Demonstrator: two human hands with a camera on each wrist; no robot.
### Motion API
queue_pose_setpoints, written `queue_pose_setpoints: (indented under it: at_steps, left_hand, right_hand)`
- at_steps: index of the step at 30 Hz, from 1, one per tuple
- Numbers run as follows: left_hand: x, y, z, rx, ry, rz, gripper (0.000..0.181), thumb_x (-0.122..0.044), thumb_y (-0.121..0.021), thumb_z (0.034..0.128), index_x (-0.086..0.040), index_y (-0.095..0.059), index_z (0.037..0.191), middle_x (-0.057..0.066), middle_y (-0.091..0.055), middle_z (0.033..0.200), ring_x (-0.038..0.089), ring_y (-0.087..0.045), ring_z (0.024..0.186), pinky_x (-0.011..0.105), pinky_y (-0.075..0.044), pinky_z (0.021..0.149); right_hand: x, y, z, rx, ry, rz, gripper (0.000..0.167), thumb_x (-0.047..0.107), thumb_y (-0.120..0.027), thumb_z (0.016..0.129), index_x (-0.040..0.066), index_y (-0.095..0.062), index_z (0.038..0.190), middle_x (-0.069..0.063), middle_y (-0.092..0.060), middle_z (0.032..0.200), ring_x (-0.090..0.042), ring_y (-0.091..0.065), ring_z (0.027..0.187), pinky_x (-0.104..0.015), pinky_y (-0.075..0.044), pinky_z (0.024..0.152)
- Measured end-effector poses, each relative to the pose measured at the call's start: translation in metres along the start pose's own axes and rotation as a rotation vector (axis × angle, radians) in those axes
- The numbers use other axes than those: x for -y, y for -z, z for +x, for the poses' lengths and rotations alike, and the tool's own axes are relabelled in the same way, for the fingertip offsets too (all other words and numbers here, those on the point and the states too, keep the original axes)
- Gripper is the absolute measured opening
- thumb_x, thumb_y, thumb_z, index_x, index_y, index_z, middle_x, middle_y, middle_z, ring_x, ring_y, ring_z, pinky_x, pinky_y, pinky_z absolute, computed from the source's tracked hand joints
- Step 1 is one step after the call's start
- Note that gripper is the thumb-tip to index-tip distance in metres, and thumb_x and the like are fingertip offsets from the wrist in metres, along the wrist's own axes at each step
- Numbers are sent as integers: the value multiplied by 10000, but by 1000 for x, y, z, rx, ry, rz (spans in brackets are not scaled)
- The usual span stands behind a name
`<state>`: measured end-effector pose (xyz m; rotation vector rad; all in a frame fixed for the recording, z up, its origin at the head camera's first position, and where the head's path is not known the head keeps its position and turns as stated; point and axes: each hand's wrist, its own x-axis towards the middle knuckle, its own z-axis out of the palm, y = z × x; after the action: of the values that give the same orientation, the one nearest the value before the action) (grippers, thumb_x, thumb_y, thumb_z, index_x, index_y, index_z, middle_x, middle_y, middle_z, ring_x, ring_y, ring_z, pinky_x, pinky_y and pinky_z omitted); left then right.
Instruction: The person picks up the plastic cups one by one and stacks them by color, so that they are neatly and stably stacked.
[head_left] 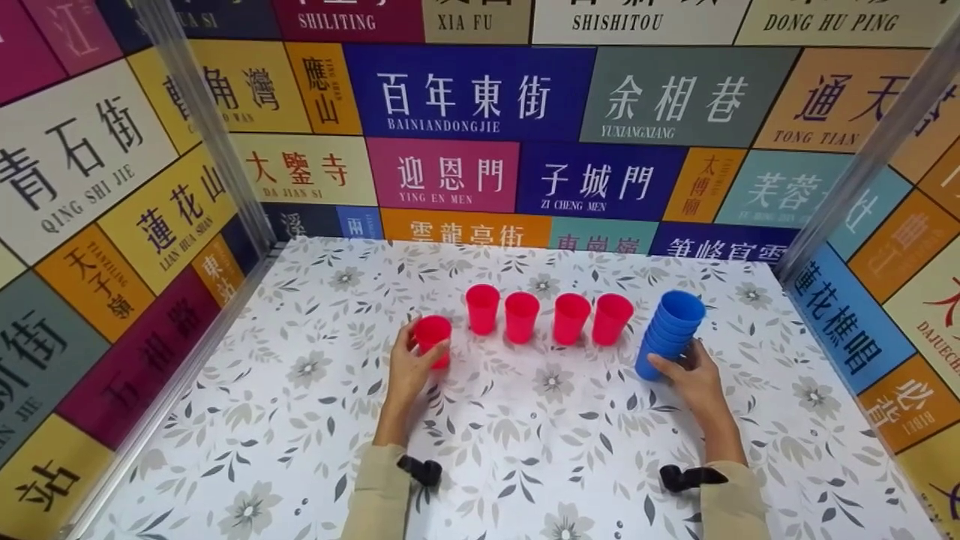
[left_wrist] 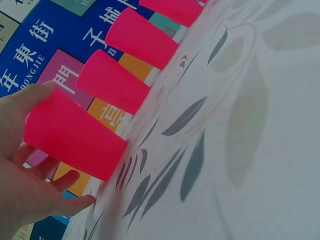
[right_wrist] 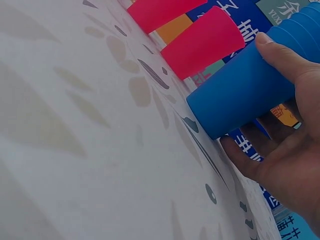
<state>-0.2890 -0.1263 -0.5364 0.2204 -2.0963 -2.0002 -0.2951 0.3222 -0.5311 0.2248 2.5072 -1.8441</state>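
At the left end of the cups in the head view, my left hand (head_left: 409,367) grips a red plastic cup (head_left: 433,339), the thumb on its near side. The left wrist view shows that cup (left_wrist: 75,135) mouth up, its narrow base at the tablecloth. My right hand (head_left: 697,379) holds a stack of nested blue cups (head_left: 664,341) low on its side, at the right end. In the right wrist view the thumb lies along the lowest blue cup (right_wrist: 240,92), whose base is at the cloth. Between the hands stand several single red cups (head_left: 521,319), mouths up.
A white tablecloth (head_left: 555,450) with grey leaves and flowers covers the table. Panels of coloured street-name signs (head_left: 469,94) rise behind it and on both sides, with clear strips at the corners. Black wrist cameras (head_left: 421,471) sit at both sleeve cuffs.
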Motion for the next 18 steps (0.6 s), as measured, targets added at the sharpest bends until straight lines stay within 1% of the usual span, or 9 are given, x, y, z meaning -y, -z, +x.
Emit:
queue_pose_setpoints:
  at_steps: [6,13,15,18]
  left_hand:
    - [3,1,1,-7,0,-1,684,-127,-752,878,-36,-435,1477,242,-541,1391,391,-542,1294,444,-507,1053]
    - [4,0,-1,-31,4,-1,651,-152,-761,874,-66,-474,1452,214,-558,1386,357,-570,1246,427,-526,1020]
    - [5,-1,0,-40,14,-3,644,-162,-766,871,-82,-485,1445,201,-563,1386,345,-572,1240,424,-528,1018]
    - [4,-3,-1,-35,47,-56,650,-157,-770,861,-113,-487,1444,176,-566,1383,318,-564,1248,411,-531,1010]
  right_hand:
    - [0,0,0,-2,11,-5,1015,443,-748,878,131,-122,1614,-224,-279,1628,-400,-300,1502,-539,-283,1220]
    - [-1,3,-4,-10,31,-4,1013,410,-750,887,137,-105,1618,-221,-273,1632,-396,-294,1506,-541,-272,1224]
    - [-1,4,-4,-5,38,-6,1008,403,-749,889,133,-107,1617,-223,-266,1634,-402,-289,1506,-551,-267,1223]
    - [0,8,-5,-2,54,-9,982,372,-745,900,118,-119,1613,-217,-254,1640,-401,-277,1509,-564,-257,1224]
